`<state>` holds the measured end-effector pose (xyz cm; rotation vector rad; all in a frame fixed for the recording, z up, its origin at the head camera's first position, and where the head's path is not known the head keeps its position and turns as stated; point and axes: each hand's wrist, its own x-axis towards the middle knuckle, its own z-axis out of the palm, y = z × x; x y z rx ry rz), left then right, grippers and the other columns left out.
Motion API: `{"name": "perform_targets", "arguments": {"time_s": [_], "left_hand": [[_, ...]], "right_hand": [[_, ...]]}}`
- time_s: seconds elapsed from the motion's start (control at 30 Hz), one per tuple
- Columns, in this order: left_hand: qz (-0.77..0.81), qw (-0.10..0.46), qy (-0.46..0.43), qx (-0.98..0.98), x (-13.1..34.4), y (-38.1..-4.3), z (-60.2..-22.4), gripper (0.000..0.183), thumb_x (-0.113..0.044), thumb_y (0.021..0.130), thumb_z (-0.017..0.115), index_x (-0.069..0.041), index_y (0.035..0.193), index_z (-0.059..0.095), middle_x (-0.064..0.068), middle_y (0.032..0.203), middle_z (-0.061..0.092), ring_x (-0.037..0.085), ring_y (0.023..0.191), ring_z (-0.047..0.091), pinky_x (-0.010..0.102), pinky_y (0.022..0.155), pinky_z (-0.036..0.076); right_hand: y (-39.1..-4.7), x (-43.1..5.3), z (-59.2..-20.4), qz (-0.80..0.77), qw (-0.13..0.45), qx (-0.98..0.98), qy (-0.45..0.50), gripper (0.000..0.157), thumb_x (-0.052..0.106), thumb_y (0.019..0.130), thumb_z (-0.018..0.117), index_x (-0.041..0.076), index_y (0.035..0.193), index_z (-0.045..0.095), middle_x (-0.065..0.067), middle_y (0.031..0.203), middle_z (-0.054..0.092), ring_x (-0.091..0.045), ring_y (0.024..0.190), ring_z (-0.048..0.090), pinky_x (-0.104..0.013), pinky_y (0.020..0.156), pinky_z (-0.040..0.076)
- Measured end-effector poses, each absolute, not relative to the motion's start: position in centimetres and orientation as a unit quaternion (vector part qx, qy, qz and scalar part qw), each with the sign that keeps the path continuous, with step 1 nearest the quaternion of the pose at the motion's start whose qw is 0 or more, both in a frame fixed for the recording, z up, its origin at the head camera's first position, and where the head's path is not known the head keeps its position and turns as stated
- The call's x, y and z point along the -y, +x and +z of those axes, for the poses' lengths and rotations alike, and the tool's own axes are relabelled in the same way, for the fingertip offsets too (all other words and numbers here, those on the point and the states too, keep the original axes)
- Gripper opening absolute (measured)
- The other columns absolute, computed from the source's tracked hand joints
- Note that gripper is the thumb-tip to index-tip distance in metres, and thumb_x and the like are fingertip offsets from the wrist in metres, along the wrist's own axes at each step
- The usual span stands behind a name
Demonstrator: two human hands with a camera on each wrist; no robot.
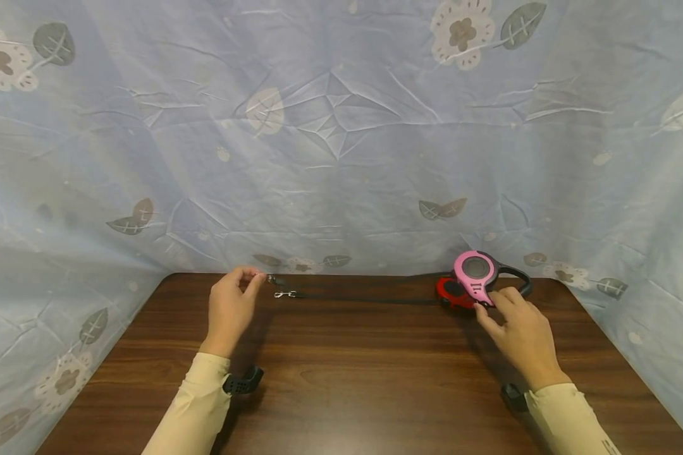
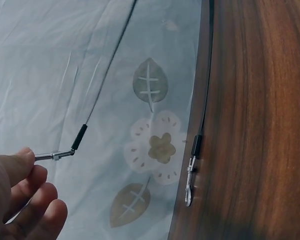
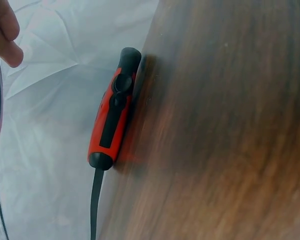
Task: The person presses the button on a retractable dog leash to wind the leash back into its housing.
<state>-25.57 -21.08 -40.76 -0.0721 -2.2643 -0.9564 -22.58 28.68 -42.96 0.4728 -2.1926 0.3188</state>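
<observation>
My left hand (image 1: 230, 309) pinches a metal snap clip (image 2: 55, 156) between thumb and forefinger, above the table's back edge. From that clip a thin dark cord stretches right to a pink and black retractable dog leash (image 1: 473, 275), which my right hand (image 1: 520, 335) grips by its lower edge, off the table. Behind and below it, a red and black retractable leash (image 3: 110, 115) stands on its narrow side on the table. Its strap runs left along the back edge, ending in a second snap clip (image 1: 285, 294) lying on the wood.
The dark brown wooden table (image 1: 370, 373) spreads in front of me. A pale blue curtain (image 1: 330, 158) with leaf and flower prints hangs right behind its back edge and along both sides. Black bands sit on both wrists.
</observation>
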Motion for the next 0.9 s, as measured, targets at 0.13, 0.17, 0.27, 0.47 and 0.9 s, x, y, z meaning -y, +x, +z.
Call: {"name": "perform_targets", "arguments": {"time_s": [0.13,0.17,0.27,0.47,0.9], "left_hand": [[-0.380,0.350,-0.036,0.856,21.13,-25.61,-40.67,0.012,-0.024,0.088,0.069,-0.012,0.091,0.067,-0.001,0.081,0.068,0.016,0.076,0.064,0.035,0.066,0.047],[-0.384,0.353,-0.037,0.853,21.13,-25.60,-40.65,0.013,-0.024,0.088,0.069,-0.012,0.092,0.067,0.000,0.081,0.068,0.017,0.076,0.064,0.035,0.066,0.047],[-0.394,0.361,-0.033,0.844,21.18,-25.62,-40.64,0.014,-0.024,0.089,0.067,-0.010,0.093,0.066,0.001,0.081,0.067,0.017,0.075,0.063,0.033,0.066,0.046],[-0.419,0.363,-0.011,0.832,21.34,-25.66,-40.63,0.017,-0.026,0.091,0.065,-0.010,0.091,0.065,0.003,0.079,0.066,0.013,0.065,0.059,0.021,0.057,0.044],[-0.410,0.374,0.011,0.832,21.43,-25.76,-40.70,0.020,-0.029,0.091,0.064,-0.009,0.089,0.065,0.004,0.078,0.068,0.014,0.065,0.056,0.022,0.056,0.038]], "right_hand": [[-22.57,-28.70,-42.89,0.130,0.435,0.872,0.185,0.026,0.024,0.075,0.070,0.005,0.093,0.067,-0.003,0.087,0.058,-0.021,0.053,0.046,-0.041,0.048,0.041],[-22.58,-28.72,-42.89,0.130,0.437,0.871,0.183,0.026,0.025,0.075,0.069,0.005,0.093,0.067,-0.003,0.087,0.058,-0.021,0.053,0.045,-0.041,0.049,0.041],[-22.60,-28.82,-42.93,0.133,0.441,0.870,0.177,0.027,0.026,0.076,0.068,0.006,0.093,0.067,-0.004,0.088,0.059,-0.023,0.052,0.046,-0.042,0.049,0.041],[-22.56,-29.07,-43.08,0.134,0.438,0.874,0.164,0.030,0.029,0.078,0.065,0.006,0.097,0.067,-0.005,0.089,0.059,-0.027,0.055,0.048,-0.044,0.052,0.042],[-22.57,-28.87,-42.92,0.155,0.463,0.858,0.161,0.033,0.030,0.080,0.062,0.001,0.097,0.067,-0.011,0.091,0.060,-0.036,0.064,0.053,-0.048,0.060,0.043]]}}
